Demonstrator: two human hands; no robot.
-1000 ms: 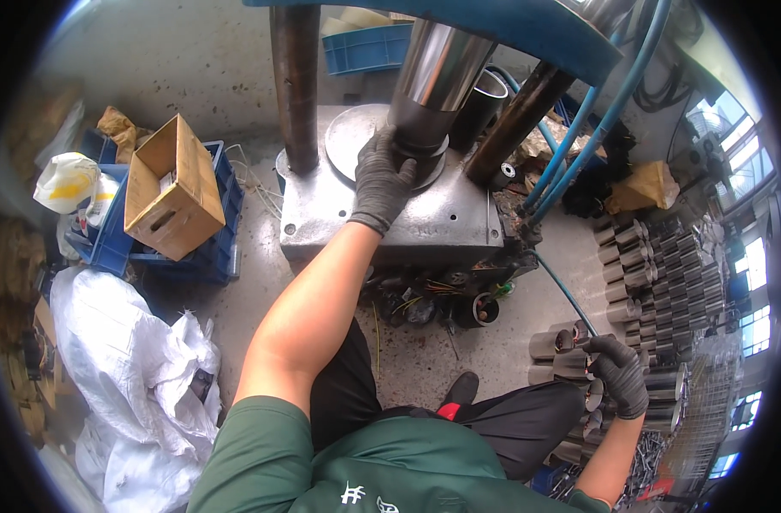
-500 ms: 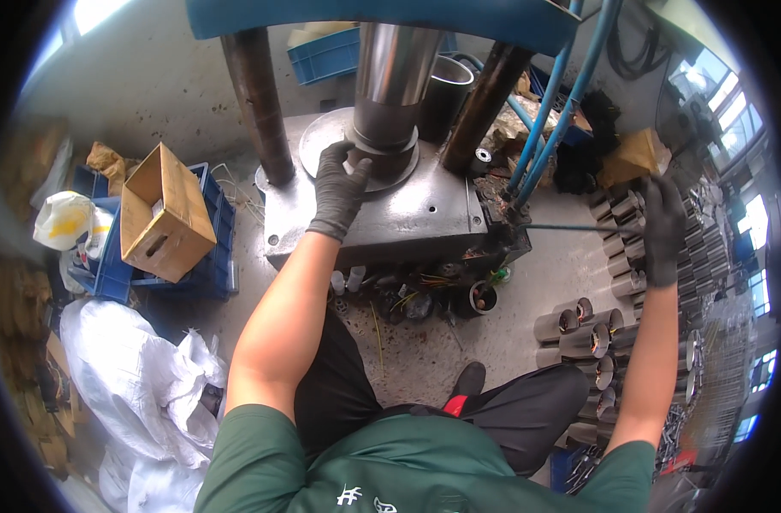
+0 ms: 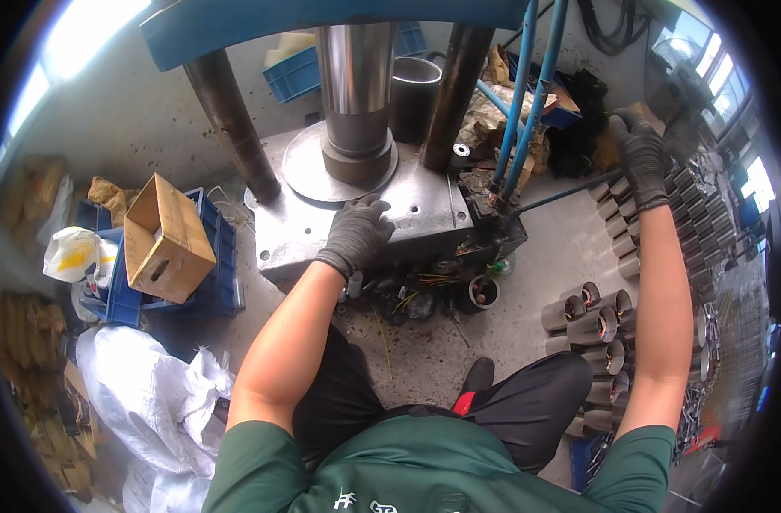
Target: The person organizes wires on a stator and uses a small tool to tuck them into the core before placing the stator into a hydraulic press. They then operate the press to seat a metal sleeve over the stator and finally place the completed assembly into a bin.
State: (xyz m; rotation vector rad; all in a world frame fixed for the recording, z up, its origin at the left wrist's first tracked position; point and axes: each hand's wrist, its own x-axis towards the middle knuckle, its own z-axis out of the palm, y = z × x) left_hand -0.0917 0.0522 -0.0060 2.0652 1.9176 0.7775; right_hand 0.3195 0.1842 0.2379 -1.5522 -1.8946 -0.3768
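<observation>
My left hand (image 3: pixel 358 232), in a dark grey glove, is over the front part of the press bed (image 3: pixel 288 231), its fingers loosely bent and holding nothing. Just beyond its fingertips lies a round metal plate (image 3: pixel 301 167). On that plate stands a short dark metal ring (image 3: pixel 356 167), with the shiny press ram (image 3: pixel 354 73) down on it. Out to the far right, my right hand (image 3: pixel 643 158), gloved too, is closed around the outer end of a thin lever rod (image 3: pixel 570 192). The rod slants up from the press's right side.
Rows of metal sleeves (image 3: pixel 596 329) stand on the floor at right. A cardboard box (image 3: pixel 172 244) sits on blue crates (image 3: pixel 224 265) at left, with white sacks (image 3: pixel 138 385) nearer. Press columns (image 3: pixel 232 124) and blue pipes (image 3: pixel 517 94) flank the ram.
My left hand has drawn back from the ring toward the bed's front edge. My right hand has swung the lever's outer end up and away. The view has shifted slightly.
</observation>
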